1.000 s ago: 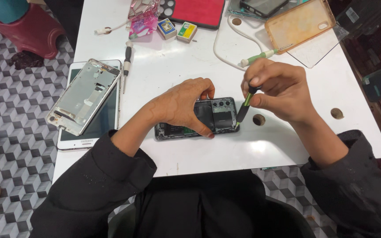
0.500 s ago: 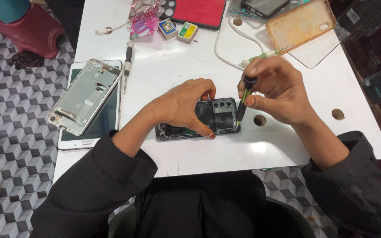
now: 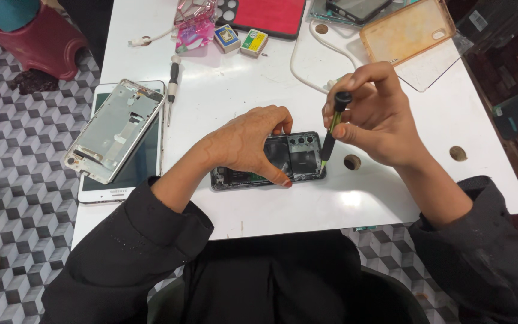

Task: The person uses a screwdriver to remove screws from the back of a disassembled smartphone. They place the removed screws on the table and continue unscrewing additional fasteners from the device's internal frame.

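Your left hand (image 3: 244,144) lies flat over the opened phone (image 3: 271,161), fingers curled over its far edge and thumb along its near edge, pinning it down. The phone sits near the desk's (image 3: 283,90) front edge, about midway along it. Your right hand (image 3: 374,117) pinches a screwdriver (image 3: 332,131) upright, index fingertip on its cap, tip down at the phone's right end. A second screwdriver (image 3: 172,84) lies well apart, near the left edge beside a metal frame (image 3: 115,129).
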